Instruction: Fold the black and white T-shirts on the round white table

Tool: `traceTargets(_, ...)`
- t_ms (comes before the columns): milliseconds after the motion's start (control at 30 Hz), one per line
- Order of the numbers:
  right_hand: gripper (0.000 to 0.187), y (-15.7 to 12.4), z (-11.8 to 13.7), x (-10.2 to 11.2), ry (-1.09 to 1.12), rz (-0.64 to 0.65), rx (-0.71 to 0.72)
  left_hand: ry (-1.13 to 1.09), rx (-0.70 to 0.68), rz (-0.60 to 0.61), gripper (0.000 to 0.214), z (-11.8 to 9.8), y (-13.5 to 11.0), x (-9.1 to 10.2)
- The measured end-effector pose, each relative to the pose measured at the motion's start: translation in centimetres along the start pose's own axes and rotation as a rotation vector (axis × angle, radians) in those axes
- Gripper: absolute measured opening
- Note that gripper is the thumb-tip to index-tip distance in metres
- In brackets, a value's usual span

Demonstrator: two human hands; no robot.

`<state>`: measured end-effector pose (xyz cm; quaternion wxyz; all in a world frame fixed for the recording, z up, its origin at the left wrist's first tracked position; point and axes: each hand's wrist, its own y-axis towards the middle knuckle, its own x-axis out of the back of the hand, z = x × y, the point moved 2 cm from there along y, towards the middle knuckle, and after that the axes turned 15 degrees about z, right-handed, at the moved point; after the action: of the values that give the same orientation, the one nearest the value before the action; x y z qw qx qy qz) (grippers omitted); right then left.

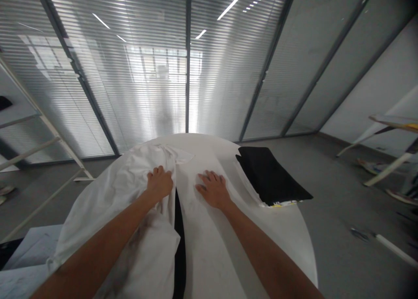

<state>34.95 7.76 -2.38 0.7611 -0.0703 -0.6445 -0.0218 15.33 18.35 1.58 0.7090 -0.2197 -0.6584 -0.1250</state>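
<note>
A wrinkled white cloth (pixel 107 194) covers the left half of a round white table (pixel 209 146) and hangs over its edge. On the cloth, near its right edge, lies my left hand (pixel 160 185), its fingers bent and closed on the fabric. A black strip (pixel 180 255) shows along the cloth's right edge, partly beneath it. My right hand (pixel 214 189) rests palm down on the bare tabletop, fingers apart and holding nothing. To its right sits a folded black cloth-like piece (pixel 272 174) with a white and yellow layer at its lower edge.
Behind the table stands a glass partition with blinds (pixel 156 94). A white metal ladder-like frame (pixel 48 124) is at the left, above papers (pixel 35 246) at the lower left. On the right are a chair (pixel 392 124) and a tool (pixel 359 234) on the grey floor.
</note>
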Motion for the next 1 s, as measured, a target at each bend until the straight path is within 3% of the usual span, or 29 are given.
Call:
traceTargets(100,0.056,0.0,0.0,0.0,-0.007,-0.010,0.002,-0.168,-0.028,0.025,0.026,0.7,0.7,1.5)
traceTargets(167,0.055,-0.1,0.1,0.0,-0.009,-0.014,0.009,-0.335,-0.104,-0.021,0.023,1.3,0.8,3.4)
traceTargets(400,0.054,0.0,0.1,0.2,-0.005,-0.012,0.016,-1.009,-0.193,-0.389,0.021,2.5,-1.1,12.1)
traceTargets(533,0.058,0.1,0.1,0.1,0.023,-0.003,0.010,-1.389,-0.280,-0.358,0.018,1.1,-2.8,15.3)
traceTargets(633,0.061,0.1,-0.1,0.1,0.057,-0.020,-0.002,-1.470,-0.365,-0.265,0.016,-0.5,-3.2,15.6)
traceTargets(767,0.057,-0.3,-0.4,0.4,0.108,-0.019,0.091,-1.335,-0.387,-0.267,0.017,-1.6,-2.1,13.4)
traceTargets(900,0.029,-0.8,-0.3,1.1,0.162,-0.030,0.252,-1.149,-0.236,-0.360,0.019,-0.7,-0.1,11.3)
traceTargets(1000,0.032,-1.1,-0.1,1.6,0.220,-0.041,0.362,-1.164,-0.064,-0.346,0.016,1.5,1.5,10.5)
